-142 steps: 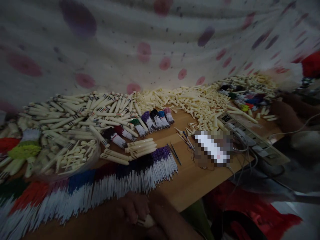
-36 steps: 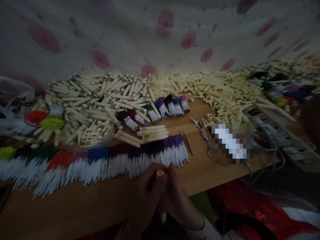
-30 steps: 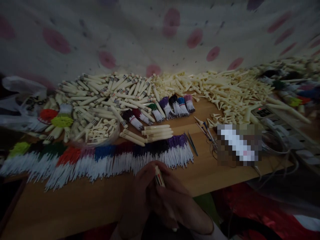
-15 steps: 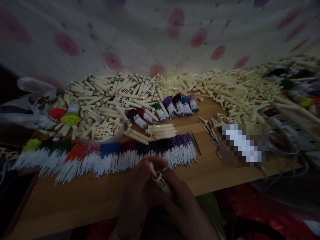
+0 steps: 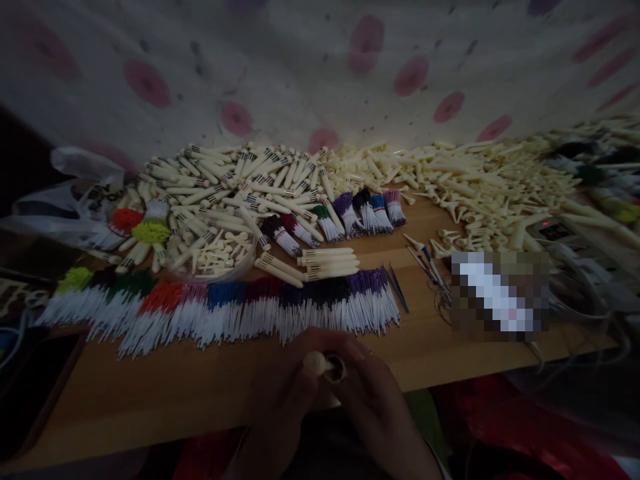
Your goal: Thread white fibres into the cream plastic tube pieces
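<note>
Close together at the table's front edge, both of my hands are closed. My left hand [image 5: 285,390] pinches a small cream pen part [image 5: 315,363] with a rounded end. Wrapped in my right hand [image 5: 375,400] is a cream pen barrel [image 5: 335,379], its round open end facing up toward me. The small part's stem reaches to the barrel's mouth; whether it sits inside I cannot tell. Just beyond my hands lies a long row of pen refills [image 5: 260,313], grouped by colour. Several slotted pen barrels [image 5: 330,263] lie behind that row.
A clear bowl [image 5: 213,257] holds small cream parts. Heaps of cream barrels [image 5: 240,173] and cone-shaped pieces [image 5: 480,193] line the back. Bundled refills [image 5: 327,223] lie before them. Tweezers [image 5: 399,287] rest right of the row; a dark phone-like slab [image 5: 43,380] lies left.
The barrel has tipped so its open end now faces me, and its slotted side no longer shows. The small part's rounded end has turned toward me. The view has shifted slightly.
</note>
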Available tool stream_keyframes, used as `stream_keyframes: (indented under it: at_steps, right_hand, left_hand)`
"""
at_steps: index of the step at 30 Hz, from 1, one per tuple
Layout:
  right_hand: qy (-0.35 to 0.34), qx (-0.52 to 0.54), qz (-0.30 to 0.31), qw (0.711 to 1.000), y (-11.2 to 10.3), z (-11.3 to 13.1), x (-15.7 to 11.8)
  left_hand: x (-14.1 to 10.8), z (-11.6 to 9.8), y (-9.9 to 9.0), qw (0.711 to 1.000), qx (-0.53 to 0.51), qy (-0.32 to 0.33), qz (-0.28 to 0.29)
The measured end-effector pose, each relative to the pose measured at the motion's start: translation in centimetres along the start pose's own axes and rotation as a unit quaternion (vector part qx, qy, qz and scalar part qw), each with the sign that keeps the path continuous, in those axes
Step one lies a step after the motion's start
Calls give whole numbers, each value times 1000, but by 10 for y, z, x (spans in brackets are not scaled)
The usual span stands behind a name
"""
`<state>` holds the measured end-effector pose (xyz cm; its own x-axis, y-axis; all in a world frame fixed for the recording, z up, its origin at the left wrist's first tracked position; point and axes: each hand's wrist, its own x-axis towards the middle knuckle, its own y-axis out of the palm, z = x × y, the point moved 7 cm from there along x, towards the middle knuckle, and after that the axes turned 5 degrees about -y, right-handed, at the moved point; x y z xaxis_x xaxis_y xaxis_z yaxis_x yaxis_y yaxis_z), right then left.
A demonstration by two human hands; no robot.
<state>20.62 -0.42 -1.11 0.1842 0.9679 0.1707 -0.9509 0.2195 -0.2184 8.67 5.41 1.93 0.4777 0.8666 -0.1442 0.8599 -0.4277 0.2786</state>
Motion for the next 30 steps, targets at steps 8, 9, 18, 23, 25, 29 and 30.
stream_keyframes:
  at_steps: [8,9,18,23,25,29,30]
  right_hand:
    - [-48,21,11,999,-2,19,7]
    - [-53,21,7,998,-2,19,7]
    - [-71,3,27,997,-1,28,12]
    - [-76,-14,17,997,-3,27,12]
    - [-69,-21,26,997,-2,23,11]
    - [-66,-27,29,997,-1,18,10]
    - [-66,-25,30,997,-1,18,10]
  left_hand:
    - [-9,-13,6,995,100,13,7]
    - [-10,-13,7,994,110,12,12]
    - [-7,-14,8,996,91,9,13]
    - [-5,-11,9,995,97,17,29]
    - [-6,-9,7,994,100,17,30]
    - [-8,-12,2,996,77,34,12]
    - [-8,-14,2,997,69,43,13]
